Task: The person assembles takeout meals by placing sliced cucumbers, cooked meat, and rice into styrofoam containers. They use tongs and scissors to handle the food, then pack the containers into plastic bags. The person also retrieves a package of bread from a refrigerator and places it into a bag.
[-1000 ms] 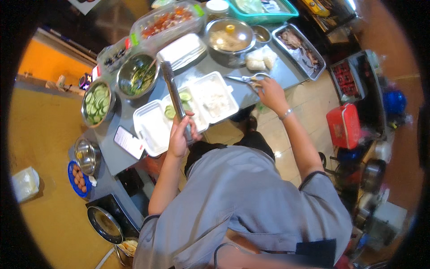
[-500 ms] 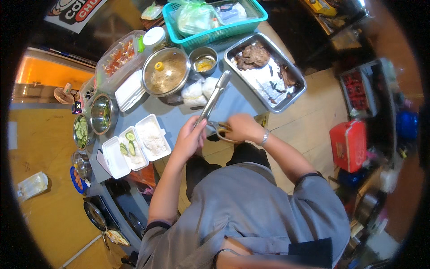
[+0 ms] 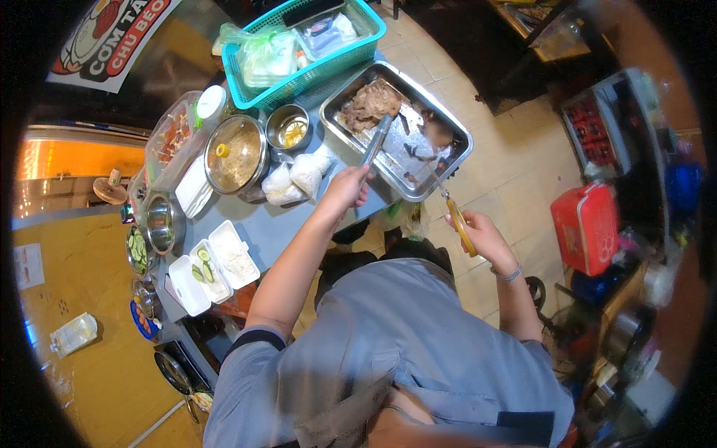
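My left hand [image 3: 347, 188] is closed around metal tongs [image 3: 374, 145]. Their tips reach over a steel tray [image 3: 396, 158], touching or just above the large piece of browned grilled meat [image 3: 371, 103] at its far left. Darker meat strips and a blurred piece [image 3: 437, 134] lie toward the tray's right side. Beside the tray's near right corner, my right hand [image 3: 485, 236] grips scissors [image 3: 461, 224] by their yellow handles. The blades point up toward the tray rim; I cannot tell whether they touch anything.
An open white foam box [image 3: 237, 256] holds rice and cucumber slices. Behind it stand a glass-lidded pot [image 3: 233, 160], a small steel pot [image 3: 287, 125], bagged white food [image 3: 282, 187] and steel bowls [image 3: 163, 224]. A teal basket [image 3: 328, 66] sits at the back, a red cooler [image 3: 585, 228] at right.
Both hands have moved apart and toward the tray. The tongs now extend over the meat, and the scissors have swung up to the tray's near corner. The view has shifted rightward.
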`<state>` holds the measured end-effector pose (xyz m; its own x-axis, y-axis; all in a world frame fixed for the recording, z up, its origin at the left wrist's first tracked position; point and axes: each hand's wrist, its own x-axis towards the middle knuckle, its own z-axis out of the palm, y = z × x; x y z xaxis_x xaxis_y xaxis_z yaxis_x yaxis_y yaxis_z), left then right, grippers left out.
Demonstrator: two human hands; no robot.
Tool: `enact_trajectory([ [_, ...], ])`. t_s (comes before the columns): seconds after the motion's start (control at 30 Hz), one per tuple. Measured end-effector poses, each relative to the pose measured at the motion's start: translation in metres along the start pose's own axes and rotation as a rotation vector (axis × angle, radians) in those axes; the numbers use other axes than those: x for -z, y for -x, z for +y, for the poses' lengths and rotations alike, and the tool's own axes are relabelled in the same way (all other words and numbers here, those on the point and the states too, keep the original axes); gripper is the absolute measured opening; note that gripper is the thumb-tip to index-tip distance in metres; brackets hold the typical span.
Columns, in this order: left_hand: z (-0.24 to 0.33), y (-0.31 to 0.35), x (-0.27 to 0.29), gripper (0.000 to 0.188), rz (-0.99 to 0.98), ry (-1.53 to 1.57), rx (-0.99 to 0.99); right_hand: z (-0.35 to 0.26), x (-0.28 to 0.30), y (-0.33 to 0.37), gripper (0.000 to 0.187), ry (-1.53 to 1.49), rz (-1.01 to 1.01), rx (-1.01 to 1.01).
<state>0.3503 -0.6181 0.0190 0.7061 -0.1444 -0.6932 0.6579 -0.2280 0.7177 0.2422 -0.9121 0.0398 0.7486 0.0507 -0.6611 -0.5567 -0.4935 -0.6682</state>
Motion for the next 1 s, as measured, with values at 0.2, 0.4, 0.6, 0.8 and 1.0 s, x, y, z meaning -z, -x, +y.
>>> enact_trajectory([
  [0.2, -0.017, -0.005, 0.033, 0.028, 0.043, 0.040, -0.013, 0.005, -0.015, -0.018, 0.065, -0.183, -0.068, -0.089],
  [0.4, 0.003, 0.018, 0.041, 0.027, 0.054, -0.029, 0.017, -0.015, -0.063, -0.033, 0.065, -0.309, -0.251, 0.016],
  [0.6, 0.016, 0.039, 0.039, 0.027, 0.115, -0.065, -0.085, -0.023, -0.087, -0.035, 0.062, -0.459, -0.370, -0.007],
  [0.8, 0.016, 0.040, 0.054, 0.032, -0.007, 0.013, 0.001, -0.034, -0.057, -0.025, 0.072, -0.665, -0.454, 0.038],
  [1.0, -0.003, 0.007, 0.016, 0.031, 0.159, -0.069, -0.127, -0.033, -0.045, -0.045, 0.074, -0.588, -0.357, 0.037],
])
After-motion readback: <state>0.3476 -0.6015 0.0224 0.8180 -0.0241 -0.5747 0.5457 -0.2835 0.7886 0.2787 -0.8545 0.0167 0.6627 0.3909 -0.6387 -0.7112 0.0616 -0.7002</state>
